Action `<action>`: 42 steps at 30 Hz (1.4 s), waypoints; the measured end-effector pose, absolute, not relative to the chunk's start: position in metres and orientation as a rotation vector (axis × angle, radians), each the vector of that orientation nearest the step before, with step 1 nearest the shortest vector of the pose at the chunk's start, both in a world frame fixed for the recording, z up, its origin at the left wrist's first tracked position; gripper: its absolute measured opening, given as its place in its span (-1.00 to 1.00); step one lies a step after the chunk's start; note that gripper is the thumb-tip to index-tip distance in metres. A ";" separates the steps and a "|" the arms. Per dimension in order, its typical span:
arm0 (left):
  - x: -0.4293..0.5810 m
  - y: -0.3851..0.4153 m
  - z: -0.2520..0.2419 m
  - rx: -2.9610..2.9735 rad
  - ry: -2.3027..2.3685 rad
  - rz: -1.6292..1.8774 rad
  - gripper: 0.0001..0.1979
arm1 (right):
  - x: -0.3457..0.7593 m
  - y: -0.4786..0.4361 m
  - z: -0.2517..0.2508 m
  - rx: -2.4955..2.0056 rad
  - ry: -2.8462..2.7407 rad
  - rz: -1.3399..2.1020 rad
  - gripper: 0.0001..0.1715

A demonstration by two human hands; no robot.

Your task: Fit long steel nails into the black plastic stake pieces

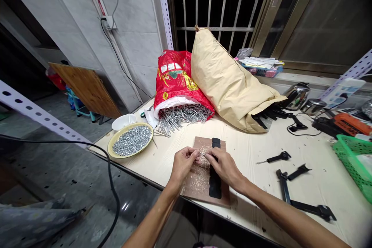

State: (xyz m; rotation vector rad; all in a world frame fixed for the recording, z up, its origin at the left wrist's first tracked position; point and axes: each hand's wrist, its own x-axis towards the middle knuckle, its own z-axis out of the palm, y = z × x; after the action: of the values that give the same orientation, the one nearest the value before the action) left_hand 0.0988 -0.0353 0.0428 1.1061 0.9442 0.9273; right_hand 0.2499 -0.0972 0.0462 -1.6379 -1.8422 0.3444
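Observation:
My left hand (183,162) and my right hand (225,165) meet above a brown board (194,192) at the table's front edge. Between their fingertips is a thin metal rod (202,154), pinched from both sides; most of it is hidden by the fingers. The board is worn pale in the middle and carries a black strip (215,186) along its right part, partly under my right hand. Left of the hands, a yellow bowl (109,148) holds many small silvery metal pieces. Long thin metal rods (186,115) spill from a red bag (176,81) behind.
A tan paper sack (226,81) with black parts in its mouth leans on the red bag. Black plastic parts (286,188) and a small screwdriver-like piece (274,157) lie at the right, near a green basket (353,162). A white bowl (123,121) stands behind the yellow one.

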 end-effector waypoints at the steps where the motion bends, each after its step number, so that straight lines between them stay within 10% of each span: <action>1: 0.099 -0.035 0.043 1.097 0.943 0.928 -0.70 | 0.249 -0.097 0.047 -1.651 -1.872 0.278 -0.75; 42: 0.100 -0.025 0.050 0.987 0.924 0.950 -0.69 | 0.253 -0.086 0.044 -1.757 -2.029 -0.276 -0.76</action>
State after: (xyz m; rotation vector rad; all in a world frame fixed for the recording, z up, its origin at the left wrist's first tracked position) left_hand 0.0998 -0.0249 0.0496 0.9873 0.9240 0.9501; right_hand 0.2529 -0.0856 0.0438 -1.7571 -2.0293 -0.2762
